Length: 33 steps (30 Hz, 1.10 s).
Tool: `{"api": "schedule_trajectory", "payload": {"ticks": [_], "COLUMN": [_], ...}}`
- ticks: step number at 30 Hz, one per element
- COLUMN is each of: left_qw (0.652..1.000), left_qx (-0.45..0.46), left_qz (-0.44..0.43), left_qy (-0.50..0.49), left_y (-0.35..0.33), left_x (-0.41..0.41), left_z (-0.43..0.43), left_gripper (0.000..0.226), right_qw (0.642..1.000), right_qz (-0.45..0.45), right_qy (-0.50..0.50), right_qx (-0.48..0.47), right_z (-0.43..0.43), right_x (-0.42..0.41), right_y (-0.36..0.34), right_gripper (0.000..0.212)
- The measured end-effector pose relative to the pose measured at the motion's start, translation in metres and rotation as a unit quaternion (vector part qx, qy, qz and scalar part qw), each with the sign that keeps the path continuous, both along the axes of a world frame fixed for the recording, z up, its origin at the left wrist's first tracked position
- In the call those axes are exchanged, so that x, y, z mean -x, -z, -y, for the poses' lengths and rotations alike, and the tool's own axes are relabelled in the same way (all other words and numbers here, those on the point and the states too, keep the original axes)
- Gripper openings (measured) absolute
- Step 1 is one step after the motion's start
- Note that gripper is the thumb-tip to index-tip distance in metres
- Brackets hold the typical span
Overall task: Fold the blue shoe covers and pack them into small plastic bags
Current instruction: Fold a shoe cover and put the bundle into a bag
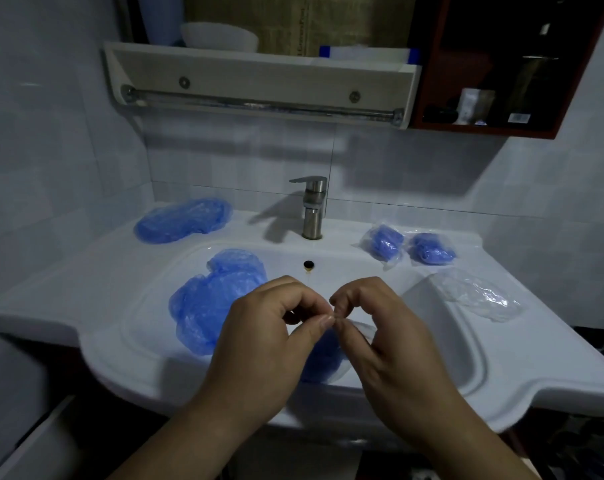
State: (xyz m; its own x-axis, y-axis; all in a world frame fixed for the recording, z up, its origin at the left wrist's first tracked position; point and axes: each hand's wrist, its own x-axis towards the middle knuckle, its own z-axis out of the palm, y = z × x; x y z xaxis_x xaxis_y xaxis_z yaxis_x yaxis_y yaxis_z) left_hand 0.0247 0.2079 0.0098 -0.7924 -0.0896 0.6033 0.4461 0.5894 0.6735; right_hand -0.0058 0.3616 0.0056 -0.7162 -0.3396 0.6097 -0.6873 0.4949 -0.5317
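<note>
Blue thin-film shoe covers (214, 299) lie loose in the white ceramic basin (442, 341), and one folded cover sits inside the small clear plastic bag (323, 362) we hold over the front rim. Head view, the only one: left hand (262, 344) and right hand (390, 341) each pinch the bag's mouth, thumb against fingertips, hands nearly touching. We judge the film near weightless, limp, slippery and springy, so grip the mouth edge, not the bulge.
</note>
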Motion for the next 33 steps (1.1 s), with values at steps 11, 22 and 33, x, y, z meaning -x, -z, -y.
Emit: {"api": "schedule_trajectory", "payload": {"ticks": [11, 22, 33], "left_qw": [0.998, 0.989, 0.924], "left_qx": [-0.065, -0.146, -0.375], "left_qz": [0.003, 0.011, 0.068], "left_qy": [-0.014, -0.036, -0.010], "left_y": [-0.007, -0.011, -0.006], "left_x": [0.001, 0.008, 0.030], "left_z": [0.011, 0.016, 0.008], "left_gripper": [0.026, 0.020, 0.022], "right_qw": [0.999, 0.996, 0.935], "right_qz": [0.021, 0.059, 0.334], "right_qy": [0.022, 0.062, -0.056], "right_qx": [-0.026, -0.006, 0.107], "right_z": [-0.018, -0.050, -0.041], "right_x": [0.009, 0.014, 0.012], "right_y": [-0.003, -0.007, 0.018], "right_gripper": [0.011, 0.014, 0.071]}}
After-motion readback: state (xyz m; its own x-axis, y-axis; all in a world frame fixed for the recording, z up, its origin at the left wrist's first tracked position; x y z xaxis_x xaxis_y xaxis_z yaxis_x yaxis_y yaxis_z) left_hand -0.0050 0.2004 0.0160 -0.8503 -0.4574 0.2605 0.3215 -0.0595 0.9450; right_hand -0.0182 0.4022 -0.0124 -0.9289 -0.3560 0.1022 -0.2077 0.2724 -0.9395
